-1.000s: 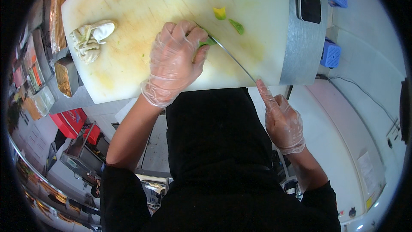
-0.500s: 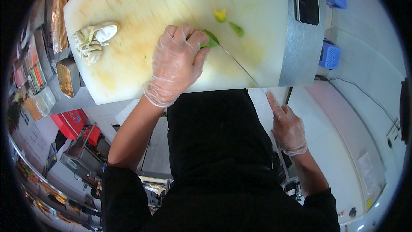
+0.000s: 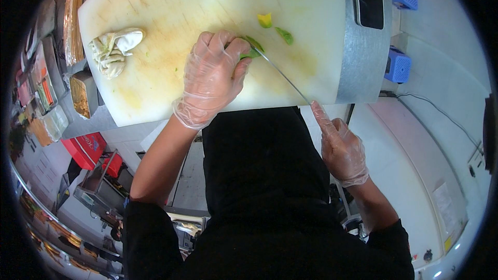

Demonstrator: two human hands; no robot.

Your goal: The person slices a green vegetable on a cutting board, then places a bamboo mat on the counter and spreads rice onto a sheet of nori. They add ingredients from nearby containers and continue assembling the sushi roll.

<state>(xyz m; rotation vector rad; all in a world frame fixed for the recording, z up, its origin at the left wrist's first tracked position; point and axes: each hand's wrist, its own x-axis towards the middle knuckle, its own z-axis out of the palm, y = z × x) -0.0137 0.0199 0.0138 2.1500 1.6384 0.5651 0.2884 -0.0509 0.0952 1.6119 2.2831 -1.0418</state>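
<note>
Green piece, upper centre of the frame, is held under curled fingers of the left hand; the right hand, closed on the knife (handle hidden), has just pushed forward — a slicing stroke, I judge

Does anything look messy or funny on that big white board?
Yes, a little. A crumpled, stained cloth lies on the left of the cutting board, bunched up rather than folded. The board has yellowish stains and brownish streaks, so it looks worn. Two small loose pieces lie near the knife.
</note>
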